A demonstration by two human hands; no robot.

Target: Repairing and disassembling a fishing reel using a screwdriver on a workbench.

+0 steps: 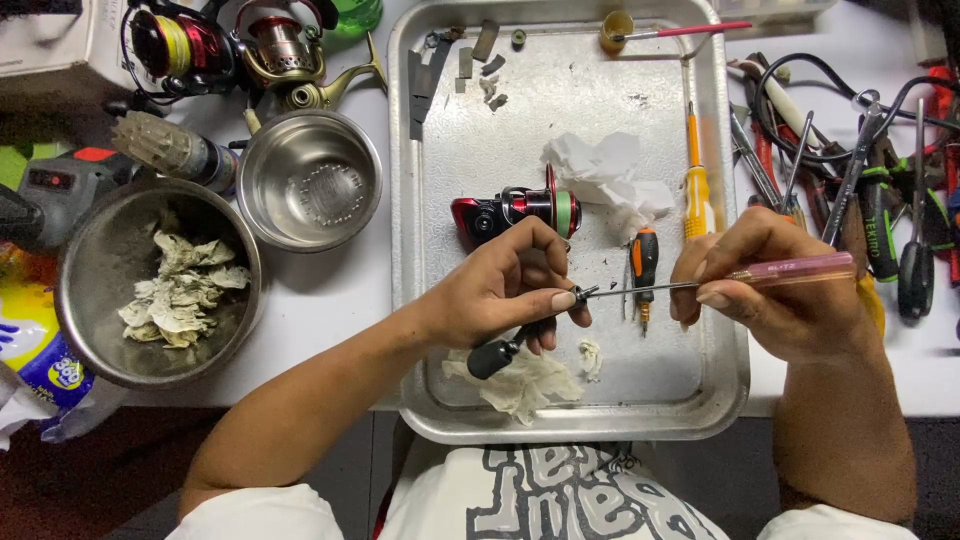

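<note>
A: State the work surface.
B: A white tabletop spans the view from left to right, evenly lit, with soft shadows beneath the items on it.

A: State what lies at the near edge.
B: A dark floor shows below the table's near edge, at near left and near right.

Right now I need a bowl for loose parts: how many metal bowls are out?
2, both left of the tray: a smaller bowl holding tiny balls, and a larger bowl with crumpled wipes.
</note>
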